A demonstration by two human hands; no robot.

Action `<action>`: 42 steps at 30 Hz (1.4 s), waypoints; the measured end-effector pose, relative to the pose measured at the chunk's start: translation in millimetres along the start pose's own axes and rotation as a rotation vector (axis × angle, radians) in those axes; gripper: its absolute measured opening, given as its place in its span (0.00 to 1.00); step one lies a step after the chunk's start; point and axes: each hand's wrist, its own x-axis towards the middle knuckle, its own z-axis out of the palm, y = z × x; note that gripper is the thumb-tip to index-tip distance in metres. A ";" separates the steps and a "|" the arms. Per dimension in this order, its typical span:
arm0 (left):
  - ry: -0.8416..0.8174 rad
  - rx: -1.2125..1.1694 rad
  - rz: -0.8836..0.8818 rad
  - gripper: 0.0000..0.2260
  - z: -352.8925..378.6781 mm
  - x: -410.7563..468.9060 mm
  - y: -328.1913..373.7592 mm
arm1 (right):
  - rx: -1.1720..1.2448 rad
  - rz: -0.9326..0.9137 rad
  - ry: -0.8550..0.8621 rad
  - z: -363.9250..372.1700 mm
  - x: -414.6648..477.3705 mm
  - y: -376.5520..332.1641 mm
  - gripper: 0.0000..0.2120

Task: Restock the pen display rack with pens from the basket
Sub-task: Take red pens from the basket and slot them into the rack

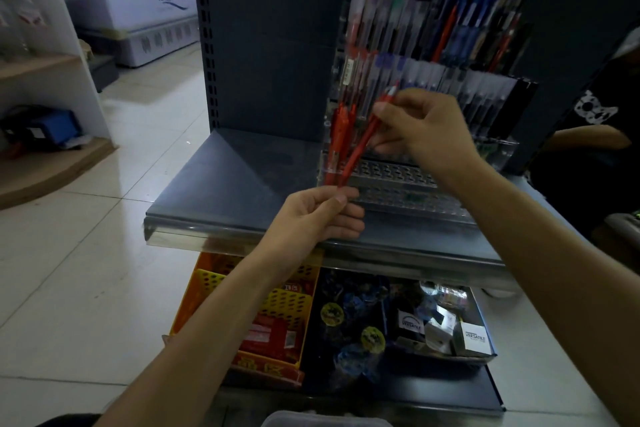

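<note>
A clear tiered pen display rack (pixel 408 180) stands on the grey metal shelf (pixel 221 198), its upper rows full of blue, black and red pens. My left hand (pixel 318 215) grips the lower ends of a small bunch of red pens (pixel 337 135) in front of the rack's left side. My right hand (pixel 426 128) pinches one red pen (pixel 363 146) near its top, tilted, beside that bunch. The rack's lowest perforated rows hold no pens. At the bottom edge a pale container rim (pixel 325 419) shows; I cannot tell if it is the basket.
Below the shelf sit an orange perforated crate (pixel 221 281) with red packets and a tray of mixed small goods and boxes (pixel 471 340). Another person in dark clothes (pixel 595 114) is at the right. A white freezer (pixel 145 3) stands far left on the tiled floor.
</note>
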 end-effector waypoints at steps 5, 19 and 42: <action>-0.016 0.053 -0.024 0.10 -0.8 -1.6 1.3 | -0.237 -0.150 0.191 0.0 12.4 2.0 0.06; -0.088 0.156 -0.059 0.10 -7.5 -10.6 4.0 | -0.383 -0.251 0.290 22.5 17.7 10.8 0.08; -0.096 0.322 -0.034 0.10 -6.6 -22.3 -0.5 | -0.435 0.051 -0.008 27.9 -3.3 40.4 0.15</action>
